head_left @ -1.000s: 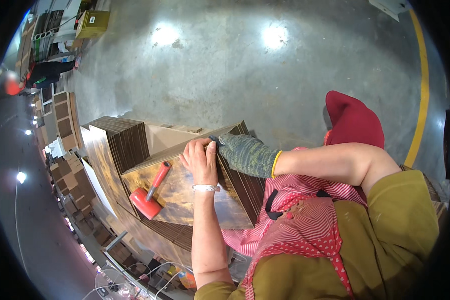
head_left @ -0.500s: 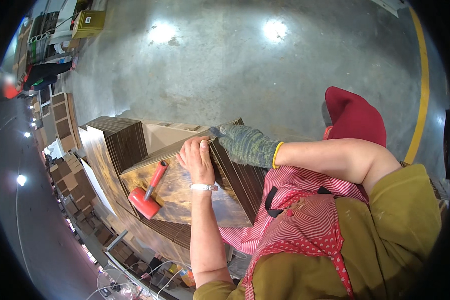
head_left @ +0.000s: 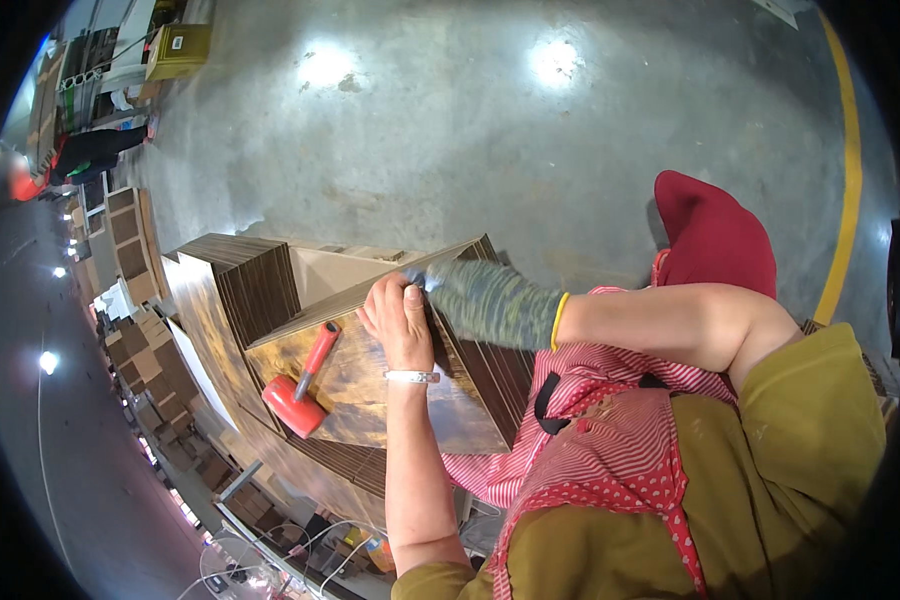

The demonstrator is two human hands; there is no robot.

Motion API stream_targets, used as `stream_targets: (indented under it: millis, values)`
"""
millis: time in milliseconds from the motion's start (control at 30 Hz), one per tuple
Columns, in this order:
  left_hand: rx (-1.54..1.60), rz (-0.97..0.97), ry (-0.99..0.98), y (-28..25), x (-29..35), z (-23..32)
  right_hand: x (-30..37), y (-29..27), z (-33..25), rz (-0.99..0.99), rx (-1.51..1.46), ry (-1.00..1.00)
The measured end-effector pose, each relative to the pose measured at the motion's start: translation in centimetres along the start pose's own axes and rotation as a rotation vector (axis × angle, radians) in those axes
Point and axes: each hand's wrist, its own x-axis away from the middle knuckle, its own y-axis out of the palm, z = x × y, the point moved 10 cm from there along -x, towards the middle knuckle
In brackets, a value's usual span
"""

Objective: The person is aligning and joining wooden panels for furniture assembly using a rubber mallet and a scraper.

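—where do we have our left hand [head_left: 400, 325]?

—on the wood-patterned top board [head_left: 355, 405], at its far right corner. we see it bare, with a pale bracelet [head_left: 412, 377] at the wrist. the fingers lie close together, bent over the far edge, and the thumb runs alongside; the tips are hidden, so we cannot tell whether they pinch the board.

—and our right hand [head_left: 495, 300]?

—it wears a grey-green knitted glove [head_left: 515, 308] with a yellow cuff [head_left: 558, 322]. it reaches the same corner, its tips right by our left thumb (the knit is rather blurred there). we cannot tell if its fingers pinch anything or only press.

—where does that board sit?

—on top of a stack of boards [head_left: 487, 375] with dark, ribbed-looking sides, in front of us, its near right corner just beside our striped apron [head_left: 590, 450].

—anything else lying on it?

—a red mallet [head_left: 295, 402], left of our bare hand and apart from it, handle pointing away from us. farther left we have another pile [head_left: 260, 280] with brown striped sides, and beyond everything the grey floor [head_left: 450, 150].
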Motion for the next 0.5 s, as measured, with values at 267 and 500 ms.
stream_targets:
  millis: [267,500]
  values:
    - [0.009,-0.044,-0.033,-0.3,-0.5,0.8,0.4,0.1,1.6,0.099,-0.057,0.026]
    - [-0.079,-0.021,-0.085,-0.1,-0.5,0.5,0.4,1.6,2.3,0.078,0.015,0.028]
